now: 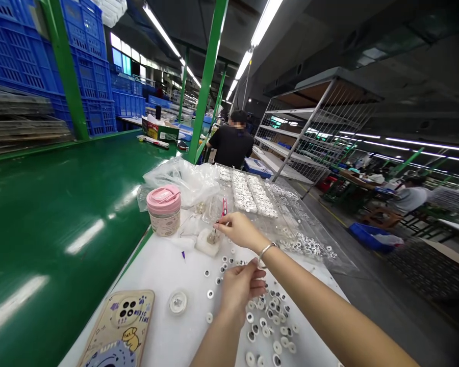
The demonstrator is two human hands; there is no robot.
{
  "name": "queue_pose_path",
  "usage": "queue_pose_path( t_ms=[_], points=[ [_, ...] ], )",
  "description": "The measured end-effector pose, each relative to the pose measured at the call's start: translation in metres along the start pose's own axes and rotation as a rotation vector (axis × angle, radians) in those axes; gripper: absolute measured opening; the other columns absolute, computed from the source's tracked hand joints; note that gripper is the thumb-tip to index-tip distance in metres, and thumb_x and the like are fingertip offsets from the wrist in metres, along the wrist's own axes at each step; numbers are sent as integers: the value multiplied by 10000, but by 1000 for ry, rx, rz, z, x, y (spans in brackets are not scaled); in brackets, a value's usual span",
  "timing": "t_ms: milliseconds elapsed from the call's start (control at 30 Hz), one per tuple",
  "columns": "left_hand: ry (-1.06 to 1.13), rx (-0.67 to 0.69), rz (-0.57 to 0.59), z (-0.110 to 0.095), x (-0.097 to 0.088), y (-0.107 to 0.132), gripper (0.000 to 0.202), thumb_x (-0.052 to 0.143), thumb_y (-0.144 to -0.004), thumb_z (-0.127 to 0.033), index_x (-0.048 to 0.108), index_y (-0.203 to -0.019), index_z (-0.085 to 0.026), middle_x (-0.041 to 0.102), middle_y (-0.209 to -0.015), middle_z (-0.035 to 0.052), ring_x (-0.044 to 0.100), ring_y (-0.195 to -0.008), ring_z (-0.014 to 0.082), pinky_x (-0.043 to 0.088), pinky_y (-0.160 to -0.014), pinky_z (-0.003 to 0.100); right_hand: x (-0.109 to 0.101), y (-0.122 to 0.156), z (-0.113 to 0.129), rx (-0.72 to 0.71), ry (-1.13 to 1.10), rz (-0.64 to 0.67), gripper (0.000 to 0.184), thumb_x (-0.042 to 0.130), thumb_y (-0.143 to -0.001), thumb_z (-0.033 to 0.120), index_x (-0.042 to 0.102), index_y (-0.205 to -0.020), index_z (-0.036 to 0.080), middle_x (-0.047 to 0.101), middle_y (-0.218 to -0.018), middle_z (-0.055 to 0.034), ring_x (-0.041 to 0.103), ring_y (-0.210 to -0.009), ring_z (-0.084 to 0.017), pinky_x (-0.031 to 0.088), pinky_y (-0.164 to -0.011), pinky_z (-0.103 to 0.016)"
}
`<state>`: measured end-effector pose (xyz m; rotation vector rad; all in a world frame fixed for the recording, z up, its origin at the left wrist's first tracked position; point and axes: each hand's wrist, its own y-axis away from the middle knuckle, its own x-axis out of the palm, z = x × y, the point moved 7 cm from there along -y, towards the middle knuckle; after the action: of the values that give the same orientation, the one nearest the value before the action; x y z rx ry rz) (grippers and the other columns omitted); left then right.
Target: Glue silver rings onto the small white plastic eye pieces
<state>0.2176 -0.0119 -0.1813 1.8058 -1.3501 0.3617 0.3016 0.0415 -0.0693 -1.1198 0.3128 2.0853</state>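
from afar, my right hand (235,229) pinches a thin dark stick (215,231) at the translucent white square block (207,248), nearer the white worktop's (160,275) left edge; my left hand (237,288) curls, contents hidden, amid white dark-centred discs (210,294). likely dipping; next calls for steady lifting.

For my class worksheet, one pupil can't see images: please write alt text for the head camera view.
A person's right hand pinches a thin dark item over a small white block, while the left hand is near scattered round parts. A pink-lidded cup and phone sit to the left; a person in black is ahead.
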Motion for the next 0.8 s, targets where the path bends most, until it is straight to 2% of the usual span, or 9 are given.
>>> queue_pose_path(
  t_ms=[67,133,233,333,467,800],
  points=[
    [4,2,-2,0,0,0,301,605,-758,-325,559,-807,-31,612,-796,138,515,-495,69,464,-476,174,-15,6,5,-3,-26,-62,227,535,-750,311,663,-752,124,613,-682,-37,519,-626,-115,389,-586,-232],
    [11,0,0,0,1,0,303,614,-752,-331,556,-795,-37,614,-800,137,514,-493,67,465,-473,172,-39,22,7,1,-90,-188,293,496,-787,365,653,-881,136,640,-814,-59,568,-727,-132,436,-645,-241],
    [23,-9,2,0,2,0,304,639,-731,-330,554,-794,-45,618,-808,135,518,-494,67,469,-472,170,-84,68,2,-25,-267,-493,252,573,-745,359,659,-853,148,652,-831,-64,605,-770,-147,483,-704,-257],
    [33,-16,1,0,1,0,306,653,-718,-328,555,-792,-48,620,-811,135,525,-503,70,476,-475,170,-107,117,-14,25,-262,-664,185,625,-708,308,663,-784,143,655,-768,-67,618,-712,-151,513,-672,-254],
    [30,-18,10,0,2,1,318,663,-708,-334,562,-783,-41,621,-812,138,527,-509,72,479,-477,168,-108,151,-30,58,-208,-698,152,631,-705,277,664,-779,149,656,-761,-67,618,-697,-148,527,-665,-248],
    [-19,-3,17,-1,3,4,342,674,-693,-357,570,-775,-41,620,-809,133,526,-528,74,484,-501,168,-97,153,-40,67,-164,-625,143,616,-724,269,662,-796,155,654,-781,-58,613,-722,-146,520,-701,-251]
  ],
)
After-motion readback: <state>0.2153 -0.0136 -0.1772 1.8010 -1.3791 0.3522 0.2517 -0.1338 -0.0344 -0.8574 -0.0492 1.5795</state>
